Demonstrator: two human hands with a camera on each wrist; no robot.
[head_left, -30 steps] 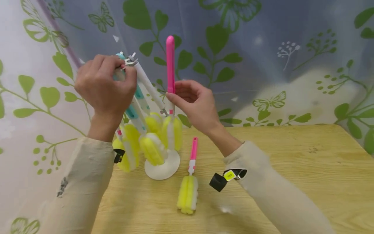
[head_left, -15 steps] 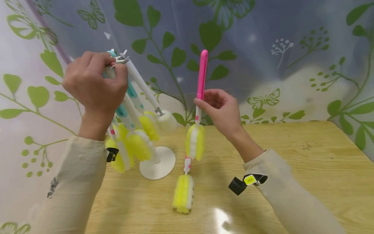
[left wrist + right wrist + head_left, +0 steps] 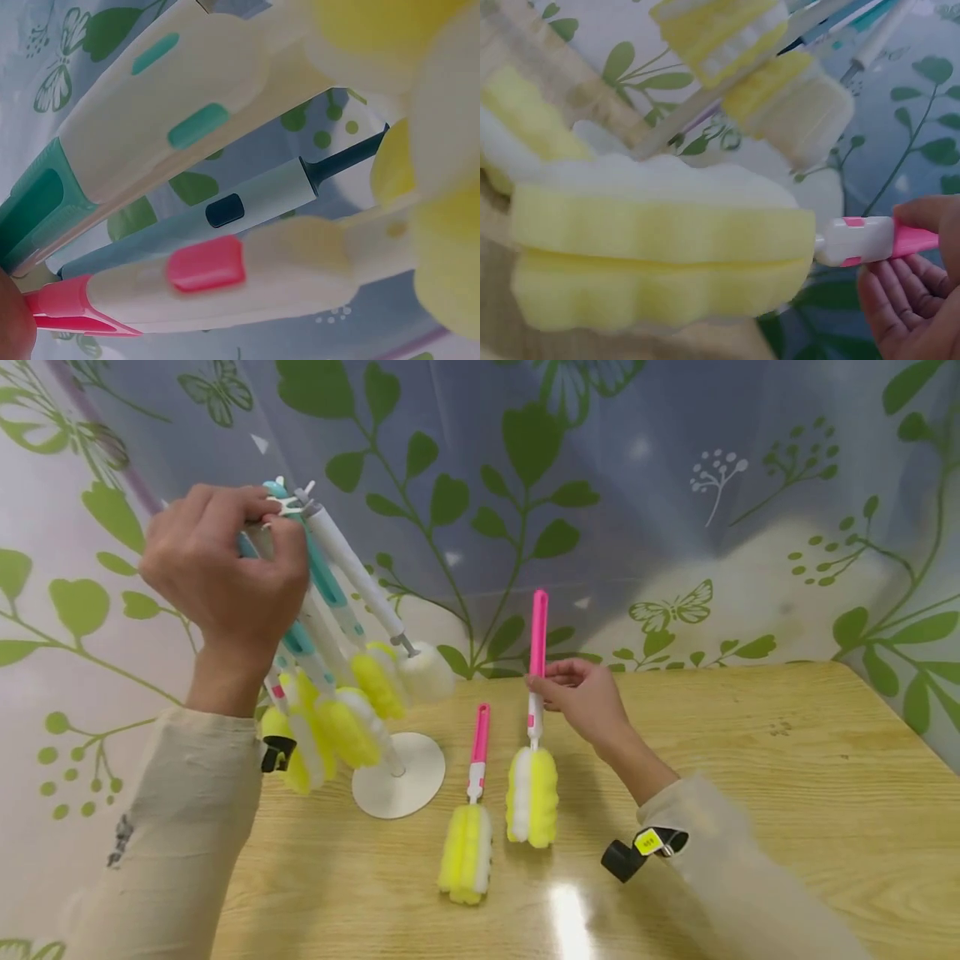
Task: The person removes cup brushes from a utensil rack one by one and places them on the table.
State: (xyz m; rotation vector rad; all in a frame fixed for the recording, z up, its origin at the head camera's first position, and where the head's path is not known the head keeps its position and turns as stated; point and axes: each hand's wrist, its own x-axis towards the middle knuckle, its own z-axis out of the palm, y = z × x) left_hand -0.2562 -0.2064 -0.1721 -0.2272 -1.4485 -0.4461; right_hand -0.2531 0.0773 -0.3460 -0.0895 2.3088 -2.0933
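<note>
In the head view my left hand (image 3: 225, 560) grips the top of a white rack, whose round base (image 3: 423, 781) rests on the table. Several sponge bottle brushes (image 3: 348, 727) hang from it, with teal, white and pink handles. A pink-trimmed brush (image 3: 285, 277) and a teal-trimmed one (image 3: 150, 82) fill the left wrist view. My right hand (image 3: 592, 697) pinches the lower pink handle of a yellow-and-white bottle brush (image 3: 532, 797), sponge end down, close over the table. Its sponge (image 3: 660, 232) spans the right wrist view. Beside it lies a similar pink-handled bottle brush (image 3: 467, 856).
The wooden table (image 3: 750, 793) runs up to a curtain (image 3: 675, 527) printed with green leaves and butterflies. A white-headed brush (image 3: 426, 672) hangs on the rack's right side, behind the base.
My right hand has drawn the pink-handled brush away from the rack, to the right and down beside the brush on the table. My left hand keeps its grip on the rack's top.
</note>
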